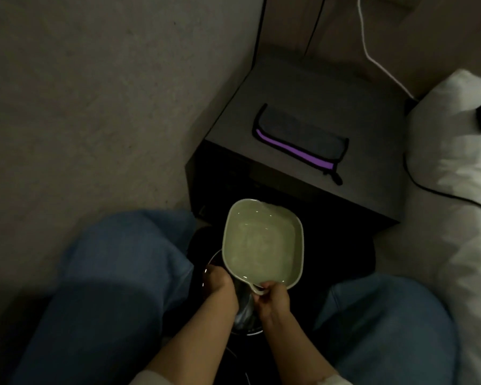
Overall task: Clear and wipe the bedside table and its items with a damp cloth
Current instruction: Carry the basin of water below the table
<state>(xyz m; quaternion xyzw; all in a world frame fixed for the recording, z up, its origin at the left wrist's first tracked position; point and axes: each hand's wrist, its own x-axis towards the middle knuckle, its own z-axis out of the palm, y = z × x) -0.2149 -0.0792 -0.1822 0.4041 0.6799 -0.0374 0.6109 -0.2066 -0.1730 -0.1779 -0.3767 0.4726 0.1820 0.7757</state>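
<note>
The grey bedside table (311,90) stands ahead of me between the wall and the bed. On its top lies a flat grey pouch (295,132) with a purple stripe and black edging. Low in front of the table is a pale green square dish (261,245) with what looks like water in it, and my right hand (274,300) pinches its near handle. My left hand (220,283) is curled just left of the dish, at the rim of a metal bowl (246,325) underneath. Whether the fingers grip anything is hidden. No cloth is clearly visible.
My knees in blue jeans (117,273) flank the bowl on both sides. White bedding (456,168) lies to the right with a black cable (439,191) over it. A white cable (372,59) hangs behind the table. A plain wall (95,93) is on the left.
</note>
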